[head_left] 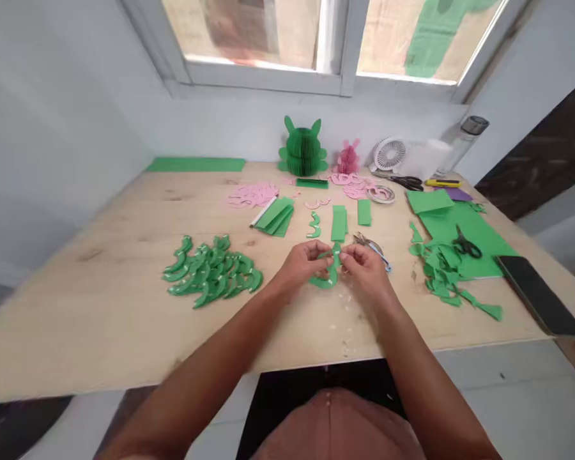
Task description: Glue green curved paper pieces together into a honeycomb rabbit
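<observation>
over the wooden table (pixel 124 332), the left hand (pixel 301 263) and right hand (pixel 368 268) both pinch a curvy green paper piece (pixel 333 277) between them. a heap of similar pieces (pixel 213 273) lies to the left, a phone (pixel 539 294) and green scraps (pixel 443 263) to the right. just beyond the hands sit a blue-handled tool (pixel 374 246) and green paper strips (pixel 338 223); near the wall stand a green paper figure (pixel 303 152) and a smaller pink one (pixel 347 160).

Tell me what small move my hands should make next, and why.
I'd probably press down the white patch on the curvy green piece, since your left hand and right hand are both close beside it. Similar pieces in the green pile also carry white patches.
</observation>
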The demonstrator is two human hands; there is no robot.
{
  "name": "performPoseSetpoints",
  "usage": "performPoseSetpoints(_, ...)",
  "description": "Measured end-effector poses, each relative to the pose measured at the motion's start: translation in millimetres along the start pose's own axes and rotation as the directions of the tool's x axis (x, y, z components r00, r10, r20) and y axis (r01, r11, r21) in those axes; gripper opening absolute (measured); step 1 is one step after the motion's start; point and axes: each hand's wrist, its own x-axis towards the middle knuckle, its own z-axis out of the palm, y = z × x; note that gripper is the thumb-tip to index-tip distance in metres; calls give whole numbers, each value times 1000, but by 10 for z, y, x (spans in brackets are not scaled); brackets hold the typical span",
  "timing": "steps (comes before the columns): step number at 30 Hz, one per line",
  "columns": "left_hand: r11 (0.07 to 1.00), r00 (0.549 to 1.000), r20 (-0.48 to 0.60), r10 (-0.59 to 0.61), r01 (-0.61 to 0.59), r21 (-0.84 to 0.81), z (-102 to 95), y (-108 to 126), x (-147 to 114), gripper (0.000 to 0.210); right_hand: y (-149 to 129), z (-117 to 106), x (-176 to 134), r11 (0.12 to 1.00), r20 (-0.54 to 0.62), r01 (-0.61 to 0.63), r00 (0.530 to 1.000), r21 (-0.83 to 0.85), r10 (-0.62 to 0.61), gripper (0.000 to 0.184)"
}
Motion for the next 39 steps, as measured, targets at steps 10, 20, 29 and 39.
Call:
performPoseSetpoints(10,328,623,124,772,-558,763,7,-11,-36,9,-24,16,-1,1000,-36,-3,999,-31,2,14)
performPoseSetpoints(20,141,566,208,798,-511,848,-39,-26,1,4,74,-4,12,991,15,80,997,-103,-79,15)
performPoseSetpoints(29,92,536,213,817,-486,869,-27,-20,-3,5,55,7,-15,917,0,189,979,-352,-202,11)
performPoseSetpoints(39,124,539,194,820,-497,859,4,-31,-13,7,15,36,-65,878,-10,221,969,-425,-248,11)
